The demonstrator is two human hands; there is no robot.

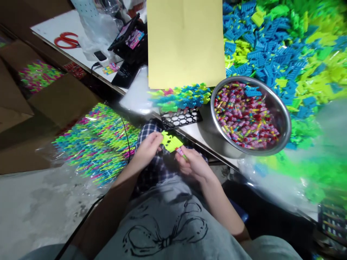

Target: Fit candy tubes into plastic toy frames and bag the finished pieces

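Over my lap, my left hand (148,147) pinches the left end of a flat yellow-green plastic piece (171,142) with cut-out shapes. From the other side my right hand (193,162) grips a small pink-and-red wrapped tube (180,152), its tip touching the piece's lower right corner. Whether the tube sits inside the piece cannot be made out. Just beyond my hands is a black grid rack (182,118) with several blue, yellow-green and pink pieces (187,96) standing in it. To the right, a steel bowl (287,131) holds many similar tubes (246,121) and a blue piece.
Loose blue and yellow-green pieces (267,54) heap across the table's right side. A yellow board (185,43) stands behind the rack. Red-handled scissors (67,40) and a dark device (128,39) lie at the far left. A clear bag of assembled pieces (100,144) rests beside my left arm.
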